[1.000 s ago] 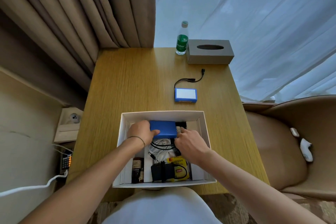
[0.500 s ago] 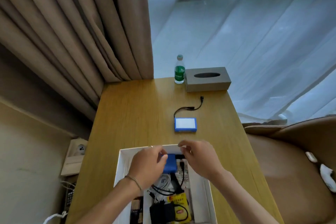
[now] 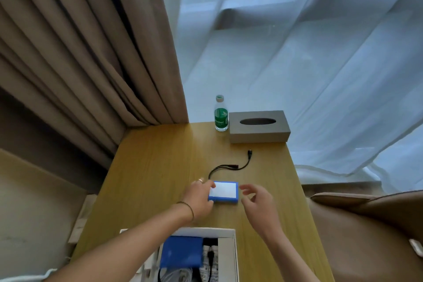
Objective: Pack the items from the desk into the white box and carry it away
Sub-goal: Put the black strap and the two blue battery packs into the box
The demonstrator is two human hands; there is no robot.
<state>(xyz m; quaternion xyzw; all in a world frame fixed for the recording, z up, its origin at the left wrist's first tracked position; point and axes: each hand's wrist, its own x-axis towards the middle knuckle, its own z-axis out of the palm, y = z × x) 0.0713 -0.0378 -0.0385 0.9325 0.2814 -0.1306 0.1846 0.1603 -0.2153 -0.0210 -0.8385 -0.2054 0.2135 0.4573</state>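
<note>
A blue pack with a white top (image 3: 225,191) lies in the middle of the wooden desk (image 3: 148,178), with a black cable (image 3: 231,166) trailing from its far side. My left hand (image 3: 198,197) touches the pack's left edge, fingers curled against it. Just to the pack's right hovers my right hand (image 3: 257,201), fingers apart and holding nothing. The white box (image 3: 229,249) sits at the desk's near edge, partly cut off by the frame. Inside it are a second blue pack (image 3: 182,252), white and black cables and other small items.
A green-labelled water bottle (image 3: 221,114) and a grey tissue box (image 3: 258,126) stand at the desk's far edge. Beige curtains hang at the left and sheer white ones behind. A brown leather armchair (image 3: 366,236) sits at the right.
Both hands left the box, where the first blue pack now lies, and reached forward to the blue pack on the desk. The camera tilted up, so the box slid down in view.
</note>
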